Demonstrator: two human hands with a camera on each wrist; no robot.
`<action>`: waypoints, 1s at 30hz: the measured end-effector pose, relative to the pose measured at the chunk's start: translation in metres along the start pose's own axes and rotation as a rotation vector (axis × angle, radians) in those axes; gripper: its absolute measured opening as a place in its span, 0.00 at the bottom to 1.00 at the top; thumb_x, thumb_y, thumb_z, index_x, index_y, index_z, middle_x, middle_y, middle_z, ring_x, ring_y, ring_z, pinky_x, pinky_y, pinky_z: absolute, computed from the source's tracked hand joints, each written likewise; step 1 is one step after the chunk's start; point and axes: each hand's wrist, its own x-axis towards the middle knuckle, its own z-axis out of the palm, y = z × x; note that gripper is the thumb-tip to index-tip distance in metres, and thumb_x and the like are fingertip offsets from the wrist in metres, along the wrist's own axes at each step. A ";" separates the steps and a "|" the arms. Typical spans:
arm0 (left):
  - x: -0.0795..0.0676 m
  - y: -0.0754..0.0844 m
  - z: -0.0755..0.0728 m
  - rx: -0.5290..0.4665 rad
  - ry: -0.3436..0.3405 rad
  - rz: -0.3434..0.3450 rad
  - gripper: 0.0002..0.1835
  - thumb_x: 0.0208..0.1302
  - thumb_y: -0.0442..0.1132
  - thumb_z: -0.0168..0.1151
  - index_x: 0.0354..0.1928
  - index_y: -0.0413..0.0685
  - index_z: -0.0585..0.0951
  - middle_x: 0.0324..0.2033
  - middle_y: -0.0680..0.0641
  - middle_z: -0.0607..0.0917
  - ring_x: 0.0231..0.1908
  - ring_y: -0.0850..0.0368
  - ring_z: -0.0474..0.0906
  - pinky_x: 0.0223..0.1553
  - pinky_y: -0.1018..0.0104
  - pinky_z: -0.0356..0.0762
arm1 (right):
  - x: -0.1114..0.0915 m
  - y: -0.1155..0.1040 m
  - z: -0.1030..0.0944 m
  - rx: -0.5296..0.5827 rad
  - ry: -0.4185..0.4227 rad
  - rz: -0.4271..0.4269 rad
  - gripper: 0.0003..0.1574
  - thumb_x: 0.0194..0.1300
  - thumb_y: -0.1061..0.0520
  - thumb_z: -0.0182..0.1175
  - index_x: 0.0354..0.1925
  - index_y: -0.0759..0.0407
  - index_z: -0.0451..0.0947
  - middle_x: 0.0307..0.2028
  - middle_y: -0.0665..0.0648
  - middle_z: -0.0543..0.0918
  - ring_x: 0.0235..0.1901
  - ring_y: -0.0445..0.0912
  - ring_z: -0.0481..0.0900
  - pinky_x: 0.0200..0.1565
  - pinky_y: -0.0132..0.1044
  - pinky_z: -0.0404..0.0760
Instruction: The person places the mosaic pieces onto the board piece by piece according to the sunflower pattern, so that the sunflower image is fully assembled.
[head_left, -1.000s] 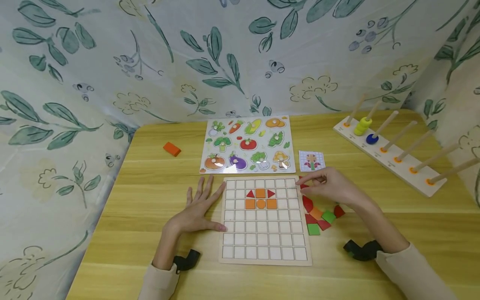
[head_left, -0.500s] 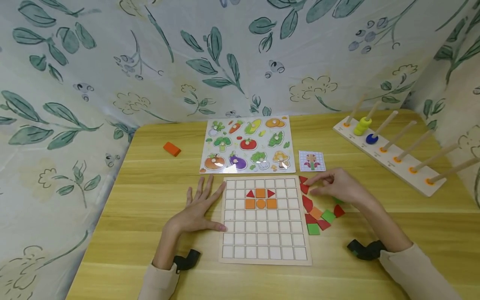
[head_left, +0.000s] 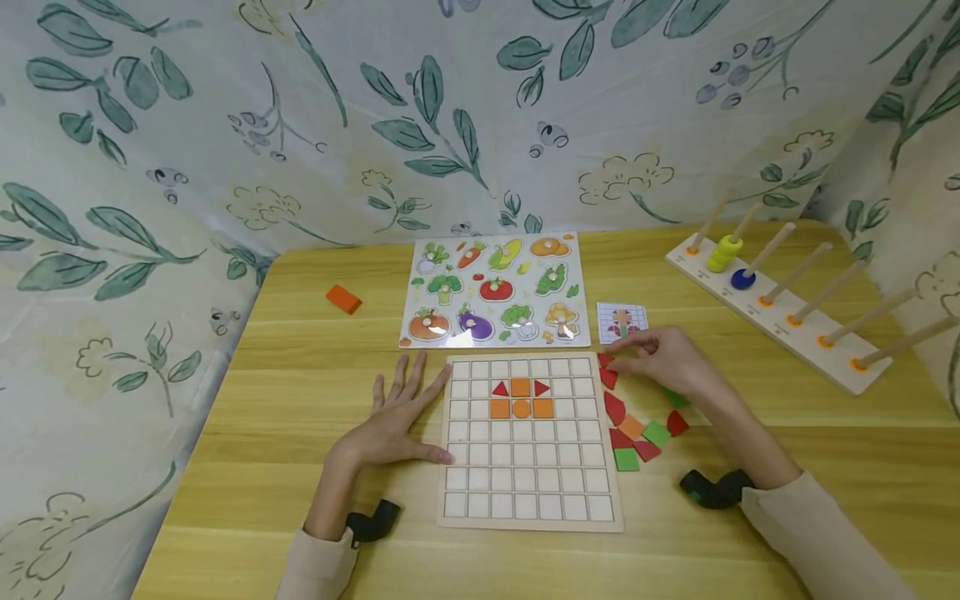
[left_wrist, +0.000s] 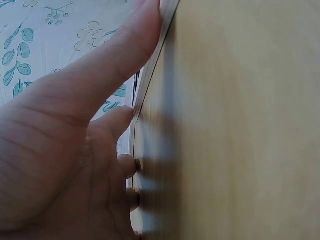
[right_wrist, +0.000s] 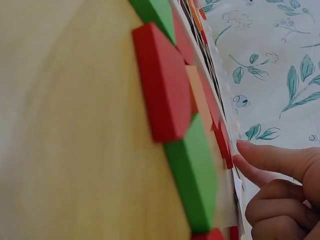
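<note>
A pale wooden grid board (head_left: 532, 479) lies in the middle of the head view. Set in its cells are several orange squares (head_left: 521, 387), an orange circle (head_left: 521, 408) and two red triangles (head_left: 542, 388). My left hand (head_left: 390, 425) spreads its fingers at the board's left edge, thumb and index finger touching it. The left wrist view shows that thumb against the rim. Beyond the board's upper right corner, my right hand (head_left: 663, 362) brings thumb and index fingertips to a red piece (head_left: 606, 360); whether they pinch it is unclear. Its other fingers (right_wrist: 280, 212) are curled.
Loose red pieces (head_left: 614, 408), green squares (head_left: 657, 432) and an orange square (head_left: 632, 427) lie right of the board. A pattern card (head_left: 622, 323) and a vegetable puzzle (head_left: 495, 289) lie behind. A peg stand (head_left: 780, 312) stands right; an orange block (head_left: 344, 299) lies left.
My right hand first drew back right from the board's edge, uncovering red pieces, then moved slightly left and up toward the upper one. The left hand stays put.
</note>
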 end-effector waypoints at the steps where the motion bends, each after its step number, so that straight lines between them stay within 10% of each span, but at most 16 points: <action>1: 0.000 0.000 0.000 -0.004 0.001 0.002 0.67 0.51 0.63 0.79 0.84 0.61 0.43 0.82 0.41 0.25 0.79 0.35 0.13 0.72 0.24 0.15 | 0.001 -0.001 0.001 0.002 0.001 0.007 0.27 0.65 0.42 0.72 0.56 0.56 0.87 0.24 0.50 0.63 0.30 0.48 0.63 0.30 0.36 0.58; 10: 0.000 0.001 0.000 -0.011 0.001 0.003 0.67 0.52 0.63 0.79 0.84 0.60 0.43 0.82 0.41 0.25 0.79 0.35 0.13 0.72 0.24 0.15 | 0.005 0.001 0.004 0.011 0.005 0.046 0.23 0.65 0.44 0.72 0.51 0.58 0.88 0.34 0.55 0.65 0.38 0.50 0.62 0.34 0.39 0.58; 30: 0.000 0.002 0.000 -0.024 0.005 -0.001 0.67 0.51 0.62 0.79 0.84 0.59 0.45 0.82 0.40 0.26 0.79 0.34 0.13 0.71 0.24 0.14 | 0.005 0.001 0.008 -0.034 -0.045 -0.044 0.23 0.60 0.50 0.76 0.52 0.57 0.88 0.19 0.49 0.62 0.24 0.47 0.61 0.27 0.36 0.57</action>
